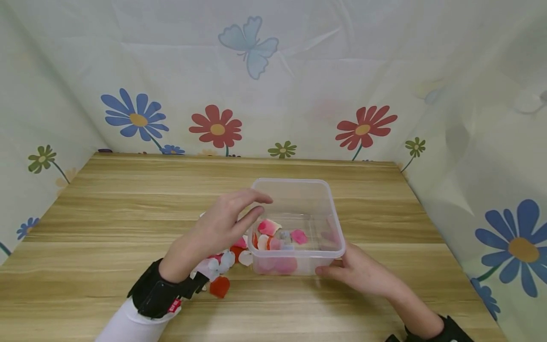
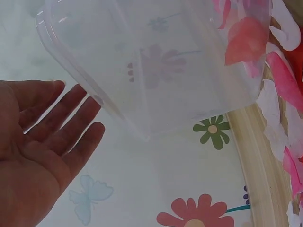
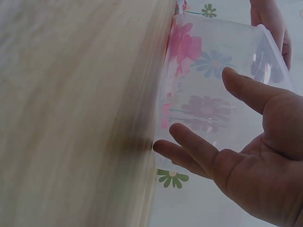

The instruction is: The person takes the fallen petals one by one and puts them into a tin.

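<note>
Landmark: clear plastic box [image 1: 299, 223], standing upright on the wooden tabletop [image 1: 107, 204], roughly mid-tabletop.

Nearest, at the box's near right corner: right hand [image 1: 363, 271], fingers straight and loosely spread, fingertips [image 3: 163, 147] laid against the near wall low down. Nothing gripped; thumb held off the wall in the right wrist view.

Left of the box, on the tabletop: loose pile of petals [image 1: 222, 266], pink, white and red, reaching up to the box's left wall.

Above that pile, at the box's left rim: left hand [image 1: 224, 223], fingers extended and relaxed, empty; palm open with fingers [image 2: 71, 118] slightly parted in the left wrist view. Contact with rim: cannot tell.

Inside the box: several pink and pale petals on the floor, mostly toward the near left.

Beyond the box: bare tabletop, then a flowered curtain [image 1: 213, 123] as backdrop.
</note>
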`<state>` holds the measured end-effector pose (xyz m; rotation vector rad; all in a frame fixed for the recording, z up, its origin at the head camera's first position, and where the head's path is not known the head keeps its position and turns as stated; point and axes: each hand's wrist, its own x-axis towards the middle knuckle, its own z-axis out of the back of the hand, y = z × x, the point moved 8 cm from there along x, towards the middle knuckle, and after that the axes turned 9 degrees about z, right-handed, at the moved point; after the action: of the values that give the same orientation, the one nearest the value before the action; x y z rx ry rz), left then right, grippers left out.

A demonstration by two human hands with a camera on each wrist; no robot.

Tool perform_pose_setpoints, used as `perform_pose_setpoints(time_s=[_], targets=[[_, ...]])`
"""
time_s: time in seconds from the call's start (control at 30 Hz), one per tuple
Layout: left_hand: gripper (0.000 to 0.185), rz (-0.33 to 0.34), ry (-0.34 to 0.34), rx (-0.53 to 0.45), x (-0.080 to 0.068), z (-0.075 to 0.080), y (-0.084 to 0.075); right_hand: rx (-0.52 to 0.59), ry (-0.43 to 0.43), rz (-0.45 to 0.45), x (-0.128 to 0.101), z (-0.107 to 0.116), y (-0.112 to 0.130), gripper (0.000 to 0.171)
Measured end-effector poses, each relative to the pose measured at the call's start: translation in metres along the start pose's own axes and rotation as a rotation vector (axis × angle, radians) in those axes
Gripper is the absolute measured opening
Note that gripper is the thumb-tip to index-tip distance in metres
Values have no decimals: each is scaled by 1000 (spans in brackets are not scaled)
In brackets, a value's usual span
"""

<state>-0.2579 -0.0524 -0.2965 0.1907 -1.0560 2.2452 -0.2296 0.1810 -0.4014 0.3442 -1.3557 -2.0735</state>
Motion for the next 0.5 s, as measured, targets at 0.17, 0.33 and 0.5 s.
perform_pose_setpoints(time_s=[0.17, 0.33, 0.5], targets=[[25, 67, -39, 23, -1, 7, 12, -4, 2, -5, 0, 0, 1, 73], [24, 127, -92, 78, -5, 15, 30, -15, 4, -7, 0, 0, 1, 74], [21, 233, -68, 133, -12, 15, 52, -21, 11, -8, 0, 0, 1, 75]])
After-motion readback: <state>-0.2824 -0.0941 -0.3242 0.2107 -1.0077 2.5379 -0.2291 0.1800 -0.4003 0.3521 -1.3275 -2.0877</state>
